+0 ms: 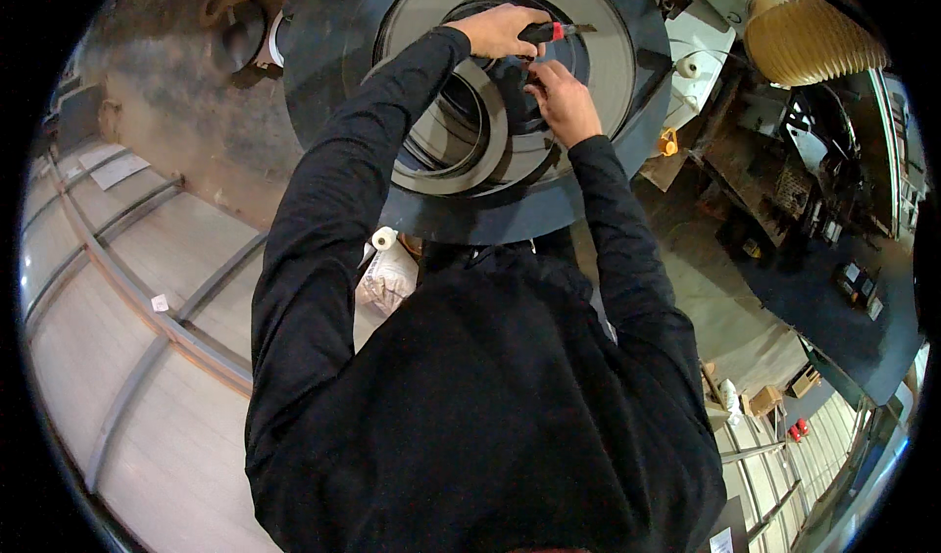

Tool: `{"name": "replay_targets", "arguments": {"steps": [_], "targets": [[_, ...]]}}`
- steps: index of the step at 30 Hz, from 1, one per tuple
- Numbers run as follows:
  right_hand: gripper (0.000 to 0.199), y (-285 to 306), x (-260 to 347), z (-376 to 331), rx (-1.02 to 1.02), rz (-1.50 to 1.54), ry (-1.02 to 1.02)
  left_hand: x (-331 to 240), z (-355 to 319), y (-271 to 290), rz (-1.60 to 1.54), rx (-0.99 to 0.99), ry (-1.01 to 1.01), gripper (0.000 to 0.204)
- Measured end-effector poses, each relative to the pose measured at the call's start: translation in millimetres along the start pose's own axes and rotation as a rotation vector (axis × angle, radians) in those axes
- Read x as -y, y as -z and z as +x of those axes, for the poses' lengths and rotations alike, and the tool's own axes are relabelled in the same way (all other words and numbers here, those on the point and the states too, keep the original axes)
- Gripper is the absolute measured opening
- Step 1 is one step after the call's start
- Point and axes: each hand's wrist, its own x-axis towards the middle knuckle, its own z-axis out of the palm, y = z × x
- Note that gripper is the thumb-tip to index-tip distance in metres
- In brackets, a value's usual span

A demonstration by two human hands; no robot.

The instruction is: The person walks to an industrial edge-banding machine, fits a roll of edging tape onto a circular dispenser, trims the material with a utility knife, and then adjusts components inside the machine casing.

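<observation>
Knife [539, 32] gripped in closed left hand [498, 31], over discs [610, 73] | right hand [569, 102] half-curled near it, any hold cannot be told | blade [584, 28] best angled away from right hand

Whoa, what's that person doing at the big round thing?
A person in black sleeves works over a big dark disc. Their left hand holds a black-and-red knife, blade pointing right. Their right hand is close by, fingers bent; whether they pinch anything is hard to see. A grey ring lies there too.
</observation>
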Motion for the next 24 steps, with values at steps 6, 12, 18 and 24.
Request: {"name": "replay_targets", "arguments": {"steps": [6,12,18,24], "targets": [[0.024,-3,8,3,-0.131,-0.109,0.026,-4,2,-11,-0.079,0.033,0.027,0.058],[0.025,-3,11,2,-0.158,-0.127,0.003,-3,-3,-8,-0.140,-0.012,-0.076,0.052],[0.028,-8,21,-12,-0.212,0.038,-0.185,-6,-9,0,-0.047,0.024,-0.045,0.042],[0.022,-18,14,-25,-0.255,-0.142,-0.317,-32,-15,12,0.069,0.042,-0.089,0.035]]}}
